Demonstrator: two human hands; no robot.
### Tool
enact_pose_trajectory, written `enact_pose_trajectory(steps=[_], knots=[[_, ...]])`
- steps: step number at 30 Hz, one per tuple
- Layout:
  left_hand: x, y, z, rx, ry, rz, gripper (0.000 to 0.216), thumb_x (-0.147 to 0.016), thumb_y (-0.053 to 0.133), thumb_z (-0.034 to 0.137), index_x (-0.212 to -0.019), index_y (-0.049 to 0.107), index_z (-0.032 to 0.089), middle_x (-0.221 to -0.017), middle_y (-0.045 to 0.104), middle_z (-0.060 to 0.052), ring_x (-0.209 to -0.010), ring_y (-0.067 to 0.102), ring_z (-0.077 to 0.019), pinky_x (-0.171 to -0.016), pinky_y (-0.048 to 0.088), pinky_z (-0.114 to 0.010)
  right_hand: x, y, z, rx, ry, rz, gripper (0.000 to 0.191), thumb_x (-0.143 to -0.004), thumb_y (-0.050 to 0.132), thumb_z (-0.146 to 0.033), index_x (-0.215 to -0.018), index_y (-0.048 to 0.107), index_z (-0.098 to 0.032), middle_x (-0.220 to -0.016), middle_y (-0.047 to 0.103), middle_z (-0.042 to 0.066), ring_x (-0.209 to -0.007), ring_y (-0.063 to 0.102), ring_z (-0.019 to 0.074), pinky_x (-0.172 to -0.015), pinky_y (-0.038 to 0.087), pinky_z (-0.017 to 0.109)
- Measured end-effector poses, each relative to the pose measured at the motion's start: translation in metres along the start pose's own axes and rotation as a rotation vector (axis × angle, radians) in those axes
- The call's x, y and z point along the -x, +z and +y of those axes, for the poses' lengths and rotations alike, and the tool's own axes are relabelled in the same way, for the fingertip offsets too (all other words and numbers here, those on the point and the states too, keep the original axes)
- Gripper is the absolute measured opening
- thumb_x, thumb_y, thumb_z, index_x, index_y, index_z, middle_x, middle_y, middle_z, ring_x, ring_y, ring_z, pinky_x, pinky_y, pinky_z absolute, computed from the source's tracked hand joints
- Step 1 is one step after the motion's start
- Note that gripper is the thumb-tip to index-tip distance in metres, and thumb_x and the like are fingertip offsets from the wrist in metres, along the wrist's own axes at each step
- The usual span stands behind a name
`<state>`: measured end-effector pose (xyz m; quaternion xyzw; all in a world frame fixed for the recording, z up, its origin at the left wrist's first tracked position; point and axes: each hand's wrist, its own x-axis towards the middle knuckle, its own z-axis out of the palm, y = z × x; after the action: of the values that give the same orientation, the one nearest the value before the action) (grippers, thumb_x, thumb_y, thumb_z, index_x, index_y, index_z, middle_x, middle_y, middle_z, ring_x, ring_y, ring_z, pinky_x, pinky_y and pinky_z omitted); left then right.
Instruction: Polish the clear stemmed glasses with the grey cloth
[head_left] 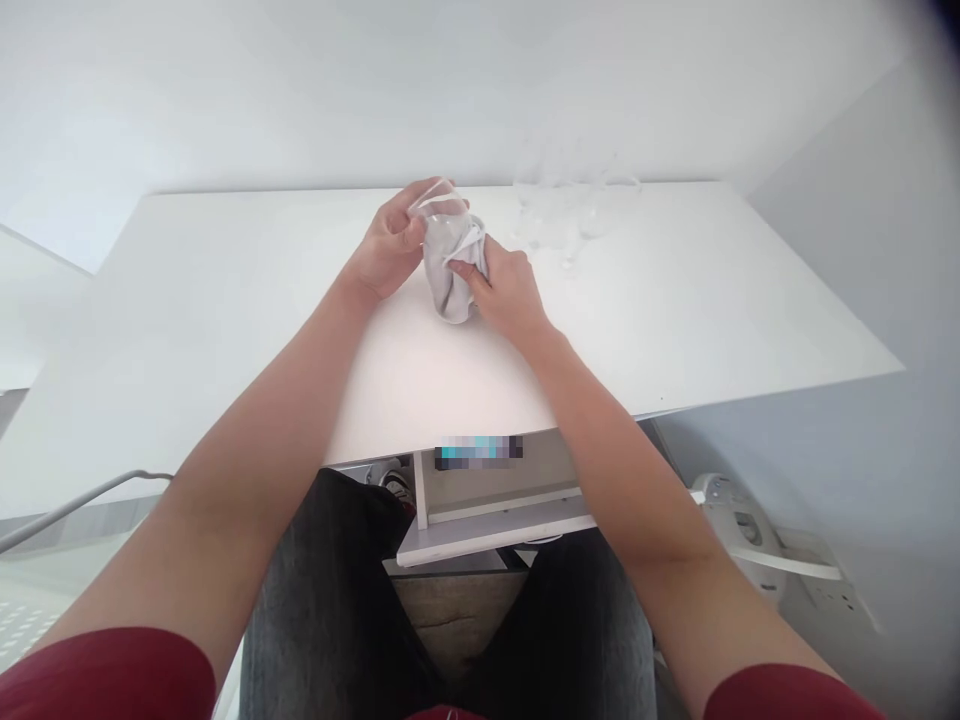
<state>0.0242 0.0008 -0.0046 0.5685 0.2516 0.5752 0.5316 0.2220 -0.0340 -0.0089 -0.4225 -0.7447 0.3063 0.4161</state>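
My left hand (pixel 394 235) is closed around a clear, see-through cup (pixel 441 203), fingers behind it and thumb on the near side. Bunched against the cup is a pale grey cloth (pixel 450 290), which my right hand (pixel 510 285) grips from the right with the thumb on top. Part of the cup is hidden by the cloth, and I cannot tell how far the cloth goes inside. Both hands are just above the white table (pixel 262 300), near its middle.
Several clear glass pieces (pixel 562 205), probably cups, stand at the back right against the wall, their outlines faint. Below the front edge is an open drawer (pixel 495 535) with a blurred item inside. A grey cable (pixel 90 495) runs at left; a wall socket (pixel 832 600) is at right.
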Motion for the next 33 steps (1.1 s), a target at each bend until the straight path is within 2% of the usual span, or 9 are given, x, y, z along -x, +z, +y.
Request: enact_pose_trajectory(steps=[2,5,8,14,17,21,25,29,33], knots=[[-0.001,-0.006,-0.004,-0.013,0.052,-0.030,0.072,-0.064,0.083,0.080,-0.114,0.075,0.029,-0.116,0.075,-0.008,-0.121,0.063,-0.0351,-0.096,0.048,-0.046,0.001,-0.003,-0.008,-0.203,0.070,-0.046,0.044,-0.093,0.064,-0.067,-0.086,0.057,-0.024,-0.077,0.061,0.002,-0.079,0.066,0.0233,-0.065,0.054,0.030],[0.000,-0.015,-0.009,-0.023,0.061,-0.076,0.081,-0.058,0.084,0.083,-0.118,0.073,0.030,-0.123,0.075,-0.008,-0.118,0.065,-0.0350,-0.090,0.051,-0.046,0.005,-0.010,-0.021,-0.508,0.223,-0.302,0.058,-0.083,0.067,-0.081,-0.080,0.057,-0.024,-0.073,0.062,0.003,-0.066,0.064,0.0214,-0.048,0.046,0.029],[0.003,-0.017,-0.008,-0.030,0.060,-0.094,0.081,-0.058,0.085,0.082,-0.121,0.073,0.032,-0.125,0.075,-0.007,-0.116,0.068,-0.0337,-0.087,0.053,-0.044,0.008,-0.011,-0.026,-0.538,0.218,-0.441,0.057,-0.081,0.071,-0.080,-0.081,0.059,-0.024,-0.068,0.062,0.004,-0.057,0.060,0.0208,-0.042,0.042,0.030],[0.000,-0.016,-0.006,-0.058,0.162,-0.005,0.069,-0.067,0.080,0.081,-0.115,0.076,0.032,-0.130,0.071,-0.008,-0.139,0.057,-0.0356,-0.108,0.050,-0.045,0.003,0.007,-0.009,0.197,-0.014,0.058,0.016,-0.102,0.056,-0.039,-0.104,0.060,-0.023,-0.079,0.063,0.006,-0.082,0.067,0.0295,-0.078,0.055,0.040],[-0.003,-0.024,-0.007,-0.065,0.134,0.001,0.078,-0.062,0.083,0.083,-0.122,0.072,0.034,-0.136,0.068,-0.006,-0.148,0.048,-0.0382,-0.111,0.049,-0.048,0.006,0.004,-0.004,0.309,-0.090,0.199,0.025,-0.107,0.039,-0.037,-0.115,0.059,-0.024,-0.086,0.065,0.008,-0.085,0.068,0.0309,-0.084,0.054,0.045],[-0.003,-0.037,-0.007,0.014,0.142,0.016,0.082,-0.066,0.078,0.086,-0.135,0.062,0.045,-0.158,0.052,0.007,-0.154,0.039,-0.0338,-0.111,0.051,-0.046,0.014,-0.001,-0.006,0.179,-0.169,0.451,0.044,-0.111,0.024,-0.045,-0.140,0.049,-0.023,-0.112,0.067,0.012,-0.106,0.069,0.0308,-0.093,0.055,0.046],[-0.002,-0.043,-0.008,-0.040,0.111,0.128,0.079,-0.073,0.071,0.088,-0.142,0.055,0.053,-0.164,0.044,0.011,-0.161,0.028,-0.0305,-0.111,0.052,-0.041,0.015,0.003,-0.004,0.034,-0.126,0.425,0.044,-0.112,0.027,-0.047,-0.145,0.046,-0.026,-0.126,0.064,0.013,-0.121,0.066,0.0312,-0.100,0.054,0.048],[-0.002,-0.046,-0.006,0.106,0.164,0.151,0.061,-0.092,0.060,0.077,-0.145,0.049,0.050,-0.161,0.044,0.022,-0.161,0.018,-0.0179,-0.123,0.039,-0.033,0.011,0.006,0.005,-0.029,-0.078,0.455,0.036,-0.111,0.032,-0.040,-0.139,0.049,-0.025,-0.131,0.060,0.012,-0.134,0.059,0.0292,-0.106,0.051,0.048],[0.003,-0.044,0.000,0.223,0.159,0.072,0.043,-0.105,0.049,0.064,-0.144,0.049,0.048,-0.159,0.045,0.028,-0.158,0.012,-0.0104,-0.121,0.037,-0.028,0.008,0.010,0.003,-0.166,-0.019,0.335,0.019,-0.103,0.043,-0.028,-0.114,0.058,-0.025,-0.114,0.065,0.006,-0.118,0.064,0.0259,-0.105,0.051,0.046]])
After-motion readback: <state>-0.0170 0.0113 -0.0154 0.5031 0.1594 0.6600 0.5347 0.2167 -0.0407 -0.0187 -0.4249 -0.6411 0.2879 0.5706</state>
